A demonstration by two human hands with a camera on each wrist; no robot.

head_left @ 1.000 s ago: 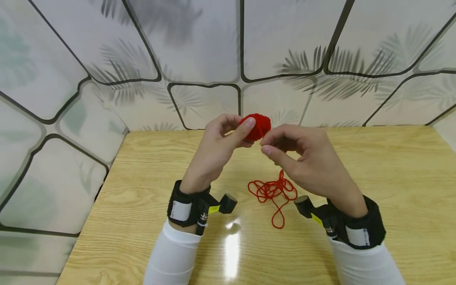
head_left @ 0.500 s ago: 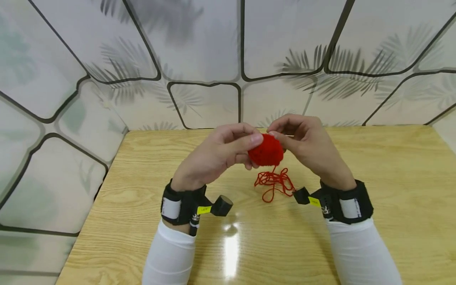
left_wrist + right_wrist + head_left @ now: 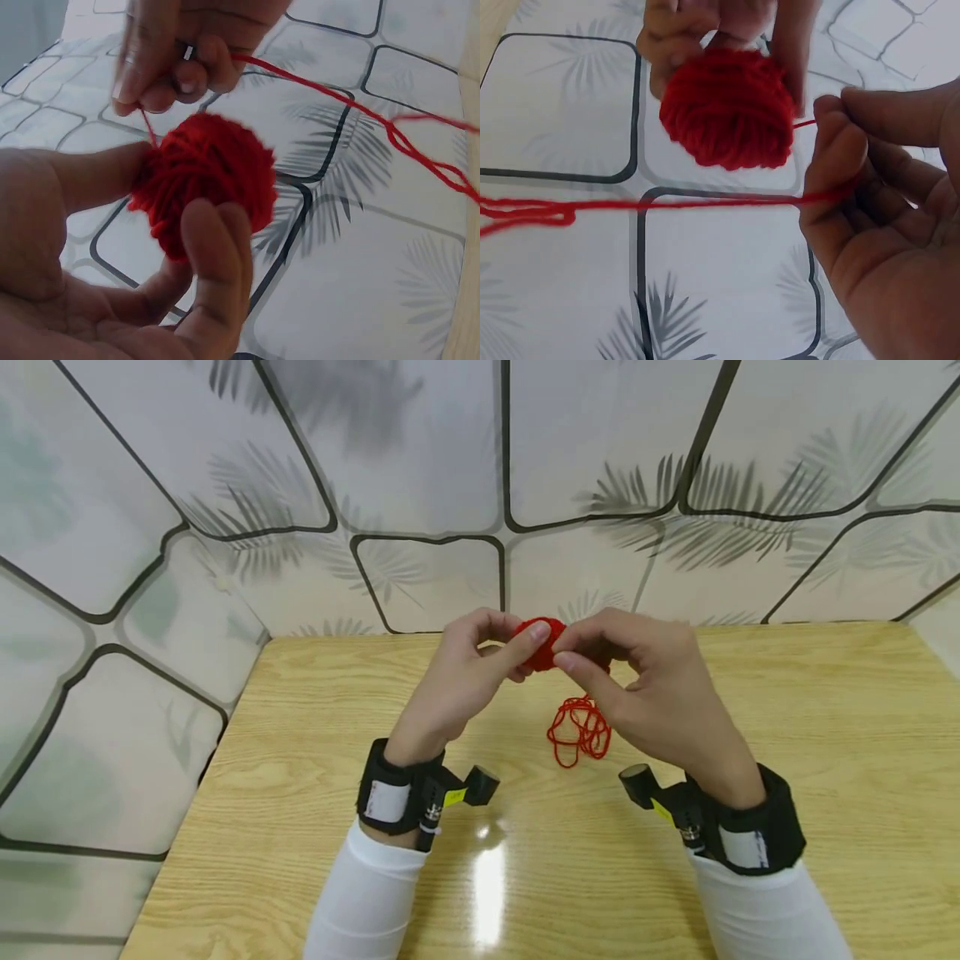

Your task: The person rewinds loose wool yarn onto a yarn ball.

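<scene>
A ball of red yarn (image 3: 538, 652) is held up near the table's far edge between the thumb and fingers of my left hand (image 3: 468, 681). Close on its right, my right hand (image 3: 648, 685) pinches the yarn strand (image 3: 804, 124) between thumb and forefinger. In the right wrist view the short strand runs taut from the ball (image 3: 727, 112) to those fingertips. The strand's other side passes through the right hand's fingers and trails off as a loose length (image 3: 300, 79) in the left wrist view. Below the hands, a loose tangle of red yarn (image 3: 579, 731) shows.
The light wood table (image 3: 315, 760) reaches back to a wall (image 3: 427, 460) with a leaf and black-line pattern. Each wrist wears a black strap with a small camera (image 3: 480, 785). A bright reflection lies on the table's near middle.
The right hand has gone over the ball's far side and come back to its right. The ball dipped toward me, then rose again. The loose tangle has become more compact.
</scene>
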